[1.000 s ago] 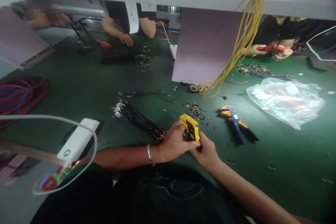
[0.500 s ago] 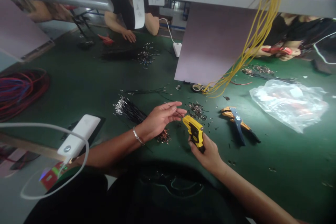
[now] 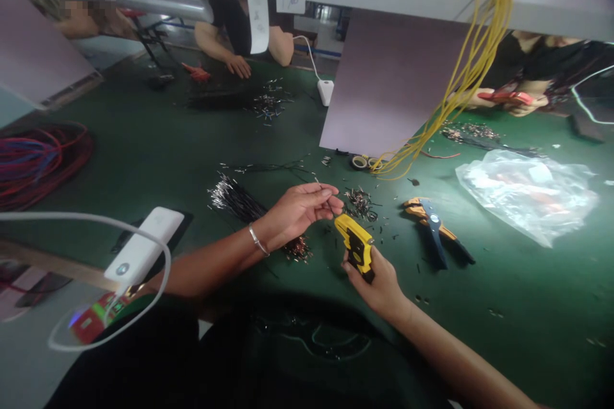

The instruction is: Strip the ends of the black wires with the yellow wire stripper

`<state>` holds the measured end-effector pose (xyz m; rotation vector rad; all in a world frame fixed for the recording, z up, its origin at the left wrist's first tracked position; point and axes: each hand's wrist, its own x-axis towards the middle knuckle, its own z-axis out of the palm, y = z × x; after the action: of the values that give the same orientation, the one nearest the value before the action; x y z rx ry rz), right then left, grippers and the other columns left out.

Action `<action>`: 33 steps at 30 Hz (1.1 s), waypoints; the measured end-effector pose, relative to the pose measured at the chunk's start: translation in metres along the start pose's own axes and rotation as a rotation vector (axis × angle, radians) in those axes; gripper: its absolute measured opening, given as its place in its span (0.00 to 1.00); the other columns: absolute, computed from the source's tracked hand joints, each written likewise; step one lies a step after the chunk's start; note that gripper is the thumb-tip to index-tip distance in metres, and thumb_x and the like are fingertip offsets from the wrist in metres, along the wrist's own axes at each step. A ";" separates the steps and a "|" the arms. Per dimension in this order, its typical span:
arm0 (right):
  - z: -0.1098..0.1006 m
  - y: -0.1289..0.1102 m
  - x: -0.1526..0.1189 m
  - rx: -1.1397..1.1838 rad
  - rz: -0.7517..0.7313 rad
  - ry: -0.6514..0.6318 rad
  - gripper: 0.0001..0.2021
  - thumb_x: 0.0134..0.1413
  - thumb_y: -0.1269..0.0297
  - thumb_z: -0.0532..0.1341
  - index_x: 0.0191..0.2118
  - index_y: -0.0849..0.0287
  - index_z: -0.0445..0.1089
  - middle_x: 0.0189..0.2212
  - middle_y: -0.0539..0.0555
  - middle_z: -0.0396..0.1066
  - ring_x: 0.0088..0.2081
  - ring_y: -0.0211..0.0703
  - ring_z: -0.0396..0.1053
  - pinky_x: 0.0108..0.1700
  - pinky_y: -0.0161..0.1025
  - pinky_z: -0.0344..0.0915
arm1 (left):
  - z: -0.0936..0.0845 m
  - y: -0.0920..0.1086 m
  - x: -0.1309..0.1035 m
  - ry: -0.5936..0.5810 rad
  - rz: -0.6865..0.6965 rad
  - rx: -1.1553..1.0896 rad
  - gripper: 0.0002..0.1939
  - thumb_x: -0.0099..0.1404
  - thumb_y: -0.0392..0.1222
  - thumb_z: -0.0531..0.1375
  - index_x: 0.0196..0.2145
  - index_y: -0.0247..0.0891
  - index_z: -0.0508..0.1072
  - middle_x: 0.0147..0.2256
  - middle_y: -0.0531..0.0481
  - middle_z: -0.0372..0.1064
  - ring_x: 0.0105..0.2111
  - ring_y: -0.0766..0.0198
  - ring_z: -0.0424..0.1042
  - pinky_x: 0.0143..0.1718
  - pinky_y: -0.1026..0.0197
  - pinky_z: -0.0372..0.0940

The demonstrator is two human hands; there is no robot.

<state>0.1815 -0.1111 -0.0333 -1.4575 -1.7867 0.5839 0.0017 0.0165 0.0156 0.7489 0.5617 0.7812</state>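
Observation:
My left hand (image 3: 300, 211) pinches a short dark wire (image 3: 329, 205) between thumb and fingers, one end pointing at the jaws of a yellow and black wire stripper (image 3: 355, 244). Whether that end sits inside the jaws I cannot tell. My right hand (image 3: 384, 284) is wrapped round the stripper's handles. Under my left wrist lies a bundle of black wires (image 3: 240, 201) with silvery tips at its far end and bare copper ends (image 3: 298, 249) at the near end. Just beyond the stripper is a small heap of cut scraps (image 3: 361, 203).
A blue and orange stripping tool (image 3: 434, 230) lies to the right, before a clear plastic bag (image 3: 527, 195). Yellow wires (image 3: 480, 57) hang from the shelf. At left are a white power bank (image 3: 146, 246) and coiled red-blue wire (image 3: 38, 163). Co-workers sit across the green table.
My left fingers have closed more around the wire, whose tip now shows above them. The stripper stays close by in my right hand. The view has shifted slightly.

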 end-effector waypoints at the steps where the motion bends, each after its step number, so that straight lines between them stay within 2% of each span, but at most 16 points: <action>1: 0.000 0.000 0.000 -0.002 -0.017 0.004 0.05 0.54 0.66 0.58 0.38 0.57 0.64 0.29 0.54 0.74 0.29 0.44 0.74 0.34 0.39 0.71 | 0.000 0.000 0.001 -0.003 -0.003 0.006 0.08 0.62 0.37 0.62 0.38 0.29 0.73 0.30 0.44 0.74 0.31 0.64 0.73 0.31 0.63 0.62; 4: 0.001 0.001 0.000 -0.019 -0.058 -0.007 0.05 0.54 0.65 0.58 0.37 0.58 0.65 0.29 0.54 0.74 0.30 0.45 0.74 0.35 0.39 0.71 | -0.001 0.002 0.005 -0.016 -0.010 0.038 0.08 0.61 0.38 0.62 0.36 0.29 0.73 0.28 0.45 0.72 0.28 0.66 0.72 0.28 0.64 0.60; 8: 0.002 0.005 0.002 -0.037 -0.041 -0.013 0.06 0.54 0.65 0.57 0.38 0.59 0.66 0.29 0.55 0.74 0.29 0.45 0.73 0.34 0.40 0.71 | -0.005 0.000 0.013 -0.028 -0.001 0.084 0.10 0.61 0.40 0.62 0.35 0.28 0.74 0.25 0.47 0.71 0.25 0.68 0.69 0.26 0.64 0.58; 15: 0.002 0.005 0.005 -0.014 -0.029 -0.021 0.05 0.54 0.66 0.57 0.38 0.58 0.65 0.28 0.55 0.74 0.28 0.45 0.73 0.33 0.39 0.71 | -0.010 -0.004 0.020 -0.060 0.000 0.082 0.10 0.61 0.41 0.62 0.36 0.29 0.74 0.26 0.46 0.71 0.25 0.68 0.69 0.27 0.63 0.58; 25: 0.002 0.009 0.009 -0.006 0.008 -0.046 0.04 0.54 0.66 0.57 0.35 0.59 0.66 0.25 0.54 0.72 0.26 0.44 0.72 0.30 0.38 0.70 | -0.011 -0.003 0.022 -0.021 -0.002 0.061 0.09 0.62 0.39 0.61 0.37 0.29 0.73 0.27 0.47 0.71 0.27 0.67 0.70 0.28 0.64 0.59; 33: 0.000 0.010 0.012 0.004 0.066 -0.033 0.05 0.54 0.65 0.57 0.30 0.58 0.67 0.26 0.53 0.73 0.27 0.43 0.72 0.33 0.37 0.70 | -0.013 -0.005 0.023 0.008 -0.032 0.035 0.08 0.61 0.37 0.61 0.37 0.29 0.73 0.26 0.47 0.71 0.26 0.67 0.70 0.28 0.64 0.59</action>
<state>0.1864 -0.0970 -0.0373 -1.5171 -1.7674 0.6483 0.0088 0.0370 -0.0002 0.7678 0.5948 0.7467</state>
